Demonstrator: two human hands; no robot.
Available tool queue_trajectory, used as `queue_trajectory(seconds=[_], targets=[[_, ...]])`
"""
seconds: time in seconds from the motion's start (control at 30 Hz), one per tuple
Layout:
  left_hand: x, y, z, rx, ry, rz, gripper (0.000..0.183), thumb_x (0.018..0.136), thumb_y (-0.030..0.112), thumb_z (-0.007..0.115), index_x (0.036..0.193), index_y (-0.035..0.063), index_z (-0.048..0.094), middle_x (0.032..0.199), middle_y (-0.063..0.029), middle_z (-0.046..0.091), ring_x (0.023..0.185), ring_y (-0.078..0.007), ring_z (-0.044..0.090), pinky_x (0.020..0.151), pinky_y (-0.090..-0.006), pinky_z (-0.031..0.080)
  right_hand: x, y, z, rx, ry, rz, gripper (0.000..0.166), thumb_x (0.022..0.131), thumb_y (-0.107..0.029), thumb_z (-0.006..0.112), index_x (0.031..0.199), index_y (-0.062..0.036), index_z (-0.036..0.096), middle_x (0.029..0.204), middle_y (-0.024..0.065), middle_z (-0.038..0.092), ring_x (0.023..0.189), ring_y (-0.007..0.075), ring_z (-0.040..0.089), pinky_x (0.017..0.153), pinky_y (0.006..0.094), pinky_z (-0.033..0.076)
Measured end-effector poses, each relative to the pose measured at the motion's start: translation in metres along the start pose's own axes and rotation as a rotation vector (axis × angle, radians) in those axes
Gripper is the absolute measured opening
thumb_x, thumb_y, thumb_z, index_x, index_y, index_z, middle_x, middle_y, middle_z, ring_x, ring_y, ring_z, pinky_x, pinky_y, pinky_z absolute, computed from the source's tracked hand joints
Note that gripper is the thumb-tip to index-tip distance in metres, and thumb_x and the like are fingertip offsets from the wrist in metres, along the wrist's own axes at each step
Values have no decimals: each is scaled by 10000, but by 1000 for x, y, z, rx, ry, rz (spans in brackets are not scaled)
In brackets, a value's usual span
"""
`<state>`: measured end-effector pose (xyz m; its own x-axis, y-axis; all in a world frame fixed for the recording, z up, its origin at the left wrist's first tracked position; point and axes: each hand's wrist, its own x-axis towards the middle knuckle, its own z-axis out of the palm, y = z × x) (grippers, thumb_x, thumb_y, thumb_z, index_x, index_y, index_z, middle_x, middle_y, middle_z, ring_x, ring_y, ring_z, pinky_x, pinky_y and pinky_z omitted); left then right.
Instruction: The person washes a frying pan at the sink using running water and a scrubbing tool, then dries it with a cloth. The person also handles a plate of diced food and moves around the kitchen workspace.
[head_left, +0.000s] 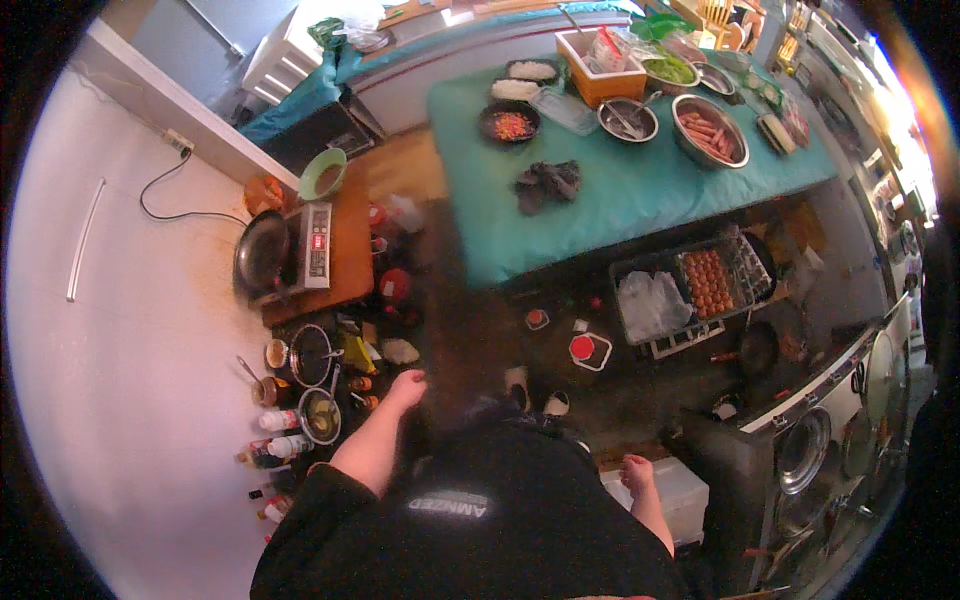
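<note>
My left hand (409, 389) hangs with its fingers curled in, and nothing shows in it. Nearest to it are small orange-labelled bottles (361, 384) and a metal bowl (320, 415) with yellowish contents and a spoon. Another round metal container (311, 356), also with a spoon, stands just beyond. On my other side my right hand (637, 474) is loosely closed beside a whitish storage box (675, 495), with nothing visible in its grip. Ahead, a teal-covered table (510, 236) bears a dark crumpled cloth (547, 185) and a steel bowl (711, 130) of sausages.
At left, a frying pan (262, 251) sits on an induction cooker (319, 244). Under the table stands a crate (637, 334) with eggs (706, 282). A red-lidded container (582, 346) is on the floor. A counter with a round metal fitting (805, 451) lies at right.
</note>
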<state>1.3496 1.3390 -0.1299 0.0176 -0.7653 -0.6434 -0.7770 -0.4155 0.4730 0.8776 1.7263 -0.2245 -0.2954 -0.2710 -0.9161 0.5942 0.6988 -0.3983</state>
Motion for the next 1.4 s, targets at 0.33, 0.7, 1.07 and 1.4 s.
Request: queue_trajectory(seconds=[0.33,0.7,1.07,1.4], targets=[[35,164,-14,-29,-304,256,627,821,173,613,1399,70,393,1051,-117,611,820,-185,588,703,-328,481,-59,1,35,-15,-7,-80,79,855,-106,597,922,-64,602,641,55,565,495,163,522,406,285,403],[241,188,40,524,-152,572,590,744,186,650,1296,86,467,1349,-186,439,1225,-360,450,1008,-445,410,-38,22,49,-172,155,-142,176,857,-99,621,1012,-14,624,786,82,639,644,179,608,544,299,490],[206,236,22,509,-322,298,821,805,147,602,1495,212,161,1574,-50,17,1348,-360,324,1075,-527,303,-16,-56,57,-476,144,-115,189,857,-107,630,1019,-10,634,811,76,649,677,171,613,579,292,491],[239,235,68,500,-224,142,953,744,225,716,1501,222,137,1572,-51,41,1305,-370,376,1024,-539,354,13,-118,25,-638,85,-159,200,857,-114,638,1024,-5,642,835,72,658,706,163,617,610,286,492]])
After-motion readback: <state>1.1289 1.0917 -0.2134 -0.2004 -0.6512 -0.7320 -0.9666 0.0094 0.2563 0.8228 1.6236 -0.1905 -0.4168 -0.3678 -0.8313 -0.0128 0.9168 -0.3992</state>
